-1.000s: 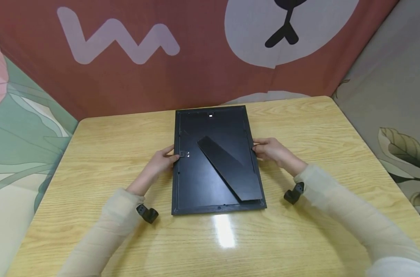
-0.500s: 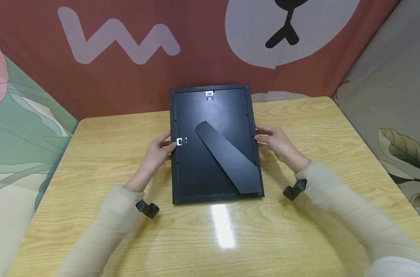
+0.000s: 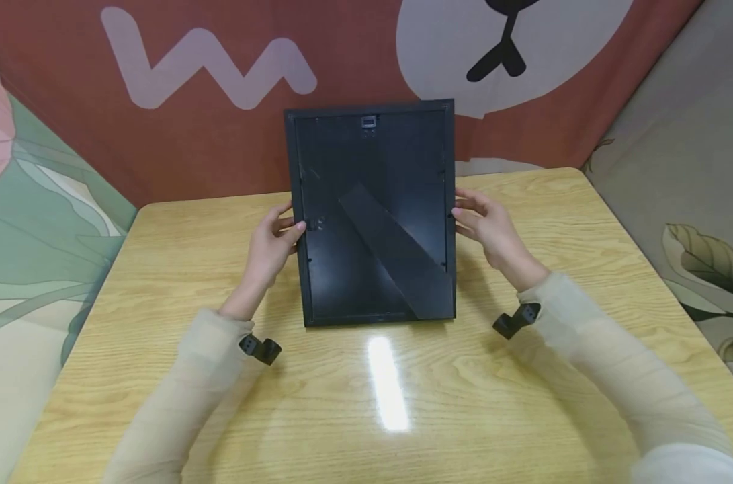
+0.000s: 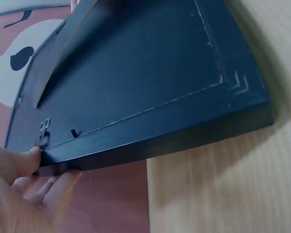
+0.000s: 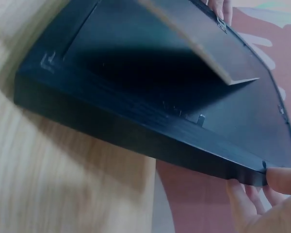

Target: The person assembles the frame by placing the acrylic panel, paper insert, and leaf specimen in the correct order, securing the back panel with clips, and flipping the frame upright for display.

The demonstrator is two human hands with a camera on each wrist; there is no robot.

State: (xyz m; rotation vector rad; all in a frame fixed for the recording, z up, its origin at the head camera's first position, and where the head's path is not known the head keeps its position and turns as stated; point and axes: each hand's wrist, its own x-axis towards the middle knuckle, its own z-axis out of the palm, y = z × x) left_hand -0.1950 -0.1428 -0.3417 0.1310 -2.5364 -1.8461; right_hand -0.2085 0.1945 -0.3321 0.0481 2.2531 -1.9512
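A black picture frame point(image 3: 396, 161) stands tilted up from the table, its back facing me. Its easel leg point(image 3: 396, 249) slants from the middle of the back to the lower right, its free end standing off the back panel in the right wrist view. My left hand point(image 3: 268, 245) grips the left edge, thumb on the back near a metal hanger point(image 4: 43, 131) and fingers beneath the rim. On the opposite edge my right hand point(image 3: 490, 232) pinches the rim between thumb and fingers. The front of the frame is hidden.
The wood-grain table point(image 3: 342, 403) spreads around the frame. Behind it hangs a red cloth point(image 3: 221, 148) with a cartoon print. Patterned fabric point(image 3: 693, 168) rises on the right, and a leafy print point(image 3: 52, 235) on the left. Small black cameras sit at both wrists.
The picture frame has gone from lying nearly flat to tilted up, its top edge rising in front of the red cloth. Both hands have moved up and away with it.
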